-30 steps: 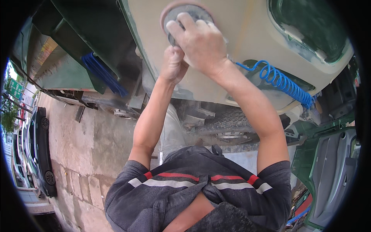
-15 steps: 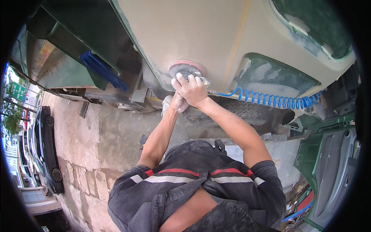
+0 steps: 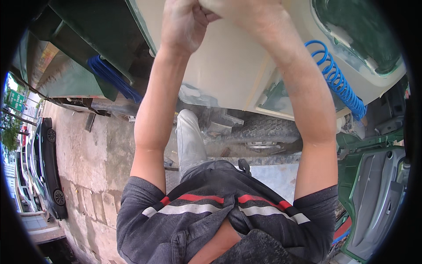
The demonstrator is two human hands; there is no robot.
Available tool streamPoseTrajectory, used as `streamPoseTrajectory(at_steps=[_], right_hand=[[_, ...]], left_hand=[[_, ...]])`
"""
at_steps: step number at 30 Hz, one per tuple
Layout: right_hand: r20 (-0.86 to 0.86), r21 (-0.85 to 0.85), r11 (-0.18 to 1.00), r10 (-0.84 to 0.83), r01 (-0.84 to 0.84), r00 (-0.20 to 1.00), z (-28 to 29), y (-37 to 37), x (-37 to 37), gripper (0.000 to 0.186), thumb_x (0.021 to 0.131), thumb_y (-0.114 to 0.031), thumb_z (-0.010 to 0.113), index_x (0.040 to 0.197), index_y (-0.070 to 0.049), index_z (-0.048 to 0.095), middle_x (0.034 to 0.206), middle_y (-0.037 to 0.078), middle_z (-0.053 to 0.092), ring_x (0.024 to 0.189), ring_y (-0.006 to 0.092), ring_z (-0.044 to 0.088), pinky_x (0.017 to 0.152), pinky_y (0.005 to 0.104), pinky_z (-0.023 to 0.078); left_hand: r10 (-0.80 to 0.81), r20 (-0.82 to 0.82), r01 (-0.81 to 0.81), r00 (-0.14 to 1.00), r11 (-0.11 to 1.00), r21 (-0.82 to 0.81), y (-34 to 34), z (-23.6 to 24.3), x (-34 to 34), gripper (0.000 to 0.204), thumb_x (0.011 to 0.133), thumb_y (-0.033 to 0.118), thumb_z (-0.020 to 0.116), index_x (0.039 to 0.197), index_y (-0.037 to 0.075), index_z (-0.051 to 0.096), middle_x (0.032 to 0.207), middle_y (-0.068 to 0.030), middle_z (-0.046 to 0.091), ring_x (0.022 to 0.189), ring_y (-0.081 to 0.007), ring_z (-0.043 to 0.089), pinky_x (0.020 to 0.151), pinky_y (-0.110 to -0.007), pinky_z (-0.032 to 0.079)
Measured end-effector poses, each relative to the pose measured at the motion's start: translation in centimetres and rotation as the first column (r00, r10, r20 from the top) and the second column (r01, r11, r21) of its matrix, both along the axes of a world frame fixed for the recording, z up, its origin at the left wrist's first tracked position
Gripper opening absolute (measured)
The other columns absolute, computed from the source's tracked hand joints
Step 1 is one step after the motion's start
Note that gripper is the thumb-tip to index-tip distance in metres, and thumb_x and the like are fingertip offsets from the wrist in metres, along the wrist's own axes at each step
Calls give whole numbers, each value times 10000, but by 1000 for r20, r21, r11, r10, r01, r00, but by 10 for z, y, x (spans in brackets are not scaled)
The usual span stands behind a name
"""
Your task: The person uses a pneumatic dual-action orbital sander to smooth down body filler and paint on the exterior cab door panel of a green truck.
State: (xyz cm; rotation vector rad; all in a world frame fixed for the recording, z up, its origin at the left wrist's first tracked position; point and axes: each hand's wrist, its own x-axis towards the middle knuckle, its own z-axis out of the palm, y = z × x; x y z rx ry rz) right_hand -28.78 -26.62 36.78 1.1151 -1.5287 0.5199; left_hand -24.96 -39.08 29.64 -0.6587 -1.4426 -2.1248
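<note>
Both my hands are raised at the upper edge, over a beige, sanded vehicle panel (image 3: 224, 70). My left hand (image 3: 182, 28) has its fingers curled inward; their tips lie against my right hand. My right hand (image 3: 235, 11) is cut off by the edge, so its fingers are hidden. The sander from the earlier frame is out of sight. A blue coiled air hose (image 3: 337, 86) rises from the lower right of the panel and passes behind my right forearm.
Green window recesses (image 3: 360, 31) with pale filler patches lie at right. Below the panel is a tyre (image 3: 268, 132). A blue bundle (image 3: 112, 77) hangs from the dark green structure at left. An open green door (image 3: 373, 198) stands lower right, and a dark car (image 3: 47, 167) is parked far left.
Both hands have moved up the panel from its lower edge, arms stretched out. The round sander has left the view. The blue hose has swung upward and is more stretched.
</note>
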Motion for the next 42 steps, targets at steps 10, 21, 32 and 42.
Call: streamPoseTrajectory(at_steps=[10, 21, 32, 42], right_hand=[[79, 246, 967, -95, 73, 992, -253, -2, 39, 270, 807, -229, 668, 1068, -179, 618, 1082, 19, 577, 646, 170, 554, 552, 324, 445], [120, 72, 996, -67, 59, 990, -28, 20, 5, 438, 681, -149, 750, 1095, -104, 613, 1065, 115, 597, 745, 287, 673, 648, 406, 566], [6, -111, 994, 14, -13, 1000, 55, 34, -6, 337, 761, -98, 708, 1061, -12, 581, 1057, 217, 629, 866, 442, 694, 750, 507, 578], [11, 95, 992, -81, 80, 997, -77, 40, -1, 419, 675, -214, 745, 1045, -105, 579, 967, 95, 539, 576, 198, 607, 511, 352, 525]], left_hand=[[-243, 425, 31, 872, 893, 449, 29, -288, 63, 928, 772, 492, 853, 1520, 181, 401, 1462, 12, 516, 1366, -180, 494, 1160, -412, 428], [-3, 110, -5, 994, 997, 73, 21, -33, 11, 597, 983, 540, 610, 1122, -40, 644, 1024, -94, 726, 869, -186, 730, 782, -332, 611], [129, 28, -122, 991, 979, -163, 26, 66, -15, 578, 1098, 488, 430, 1259, -36, 615, 1173, -112, 726, 986, -208, 743, 853, -375, 622], [6, 3, -6, 1000, 987, 159, 39, -112, -7, 544, 997, 462, 675, 1164, -56, 652, 1063, -63, 700, 901, -114, 641, 783, -273, 516]])
